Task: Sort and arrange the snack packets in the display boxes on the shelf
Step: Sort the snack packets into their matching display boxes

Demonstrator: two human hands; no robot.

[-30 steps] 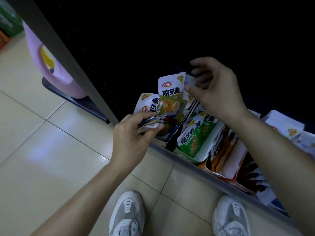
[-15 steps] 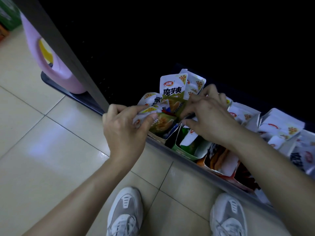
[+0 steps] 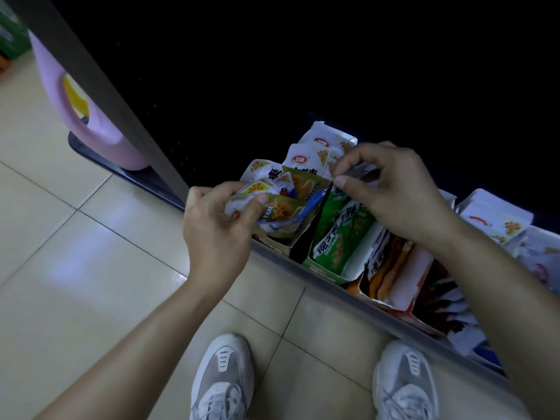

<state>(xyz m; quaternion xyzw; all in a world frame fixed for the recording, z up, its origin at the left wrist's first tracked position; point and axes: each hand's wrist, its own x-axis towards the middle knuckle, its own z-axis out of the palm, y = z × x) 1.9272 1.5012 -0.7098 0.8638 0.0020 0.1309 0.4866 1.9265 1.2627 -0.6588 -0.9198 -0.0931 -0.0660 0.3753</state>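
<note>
Several open display boxes stand in a row on a low shelf [image 3: 348, 294]. My left hand [image 3: 216, 228] grips a small stack of white-and-olive snack packets [image 3: 278, 212] over the leftmost box. More of those packets [image 3: 309, 165] stand upright behind it. My right hand [image 3: 391, 192] pinches the top of a packet, mostly hidden by its fingers, above the green display box [image 3: 325, 269], which holds green packets [image 3: 345, 231]. To the right sit an orange box [image 3: 391, 272] with orange packets and a box of dark red packets [image 3: 439, 301].
White packets [image 3: 497, 219] fill boxes further back on the right. A pink jug [image 3: 81, 116] stands on a dark base left of the grey shelf post [image 3: 100, 86]. Tiled floor and my two white shoes [image 3: 224, 377] lie below. The shelf interior above is dark.
My left hand kept its packet stack and shifted slightly right over the leftmost box. My right hand came down from the upright packets, dipped toward the green box, and now pinches a packet above it.
</note>
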